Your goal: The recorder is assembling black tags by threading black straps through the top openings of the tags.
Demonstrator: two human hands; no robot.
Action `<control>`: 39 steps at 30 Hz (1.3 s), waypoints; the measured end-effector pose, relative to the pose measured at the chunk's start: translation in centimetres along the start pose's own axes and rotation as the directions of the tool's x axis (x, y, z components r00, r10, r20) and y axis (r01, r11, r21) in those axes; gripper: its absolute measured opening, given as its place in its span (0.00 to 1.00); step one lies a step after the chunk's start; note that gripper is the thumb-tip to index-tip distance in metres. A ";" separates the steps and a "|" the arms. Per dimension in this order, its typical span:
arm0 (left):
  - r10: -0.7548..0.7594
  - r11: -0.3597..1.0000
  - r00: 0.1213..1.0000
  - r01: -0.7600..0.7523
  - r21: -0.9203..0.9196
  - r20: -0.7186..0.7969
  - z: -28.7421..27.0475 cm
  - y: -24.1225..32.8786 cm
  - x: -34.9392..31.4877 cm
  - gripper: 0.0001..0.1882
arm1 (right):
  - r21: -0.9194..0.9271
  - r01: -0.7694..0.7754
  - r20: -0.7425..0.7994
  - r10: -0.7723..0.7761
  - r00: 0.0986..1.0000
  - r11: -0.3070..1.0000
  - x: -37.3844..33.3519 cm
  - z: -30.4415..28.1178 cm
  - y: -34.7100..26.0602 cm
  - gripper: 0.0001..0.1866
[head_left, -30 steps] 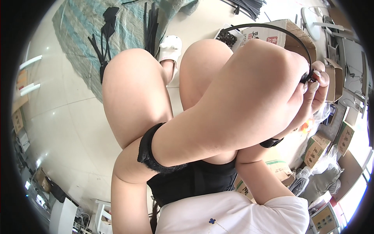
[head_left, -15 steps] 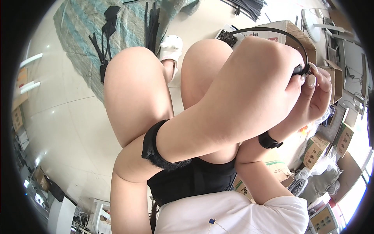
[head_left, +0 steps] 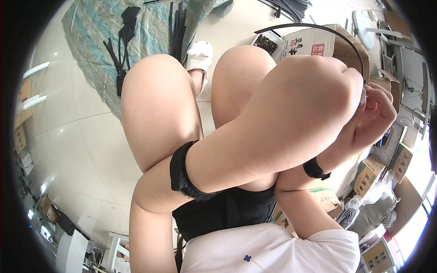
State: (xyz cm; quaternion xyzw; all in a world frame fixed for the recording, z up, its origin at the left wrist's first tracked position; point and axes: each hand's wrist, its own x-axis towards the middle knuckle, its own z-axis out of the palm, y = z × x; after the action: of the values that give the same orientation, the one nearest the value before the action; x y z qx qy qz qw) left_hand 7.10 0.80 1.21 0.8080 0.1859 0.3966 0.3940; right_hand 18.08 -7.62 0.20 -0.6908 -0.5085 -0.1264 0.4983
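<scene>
A thin, flexible black strip (head_left: pixel 314 27) arches up and left from my two hands, which meet in front of me at the upper right. My left hand (head_left: pixel 325 86) reaches across my body, its fingers curled closed and mostly hidden behind its own back. Pressed against it, my right hand (head_left: pixel 375 109) has bent fingers pinched together at the strip's lower end. The grip point itself is covered by the hands, so exactly how each one holds the strip cannot be made out. A black band (head_left: pixel 316 168) circles my right wrist.
Black straps (head_left: pixel 127 38) and strips (head_left: pixel 178 32) lie on a green-striped woven sheet (head_left: pixel 91 27) on the floor. Beyond my knees stand a tray of small dark pieces (head_left: pixel 266 43) and an open carton (head_left: pixel 350 48). More cartons (head_left: pixel 368 175) and a bag (head_left: pixel 378 211) are at the right.
Both hands have shifted slightly right. The black strip's curve has risen, and its far end now shows. The dark piece seen between my fingers earlier is hidden behind my left hand.
</scene>
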 end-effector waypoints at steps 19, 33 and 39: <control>0.131 0.991 0.978 -0.128 0.028 -0.162 0.8 0.3 0.4 0.12 | -0.051 -0.130 -0.101 0.124 0.987 0.990 -0.5 0.5 0.3 0.16; 0.141 0.989 0.976 -0.131 0.068 -0.168 0.4 0.8 0.4 0.12 | -0.057 -0.282 0.081 0.286 0.955 0.958 -0.1 -1.3 -0.4 0.15; 0.078 0.995 0.972 -0.089 -0.042 -0.220 1.2 0.5 0.2 0.10 | 0.129 -0.001 -0.053 0.008 0.999 0.992 0.4 0.6 -1.4 0.13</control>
State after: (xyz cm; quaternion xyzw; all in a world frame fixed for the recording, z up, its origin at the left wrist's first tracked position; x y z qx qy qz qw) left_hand 8.13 -0.03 1.27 0.7563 0.1836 0.5038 0.3748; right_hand 16.90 -6.92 0.91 -0.6546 -0.5005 -0.1106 0.5557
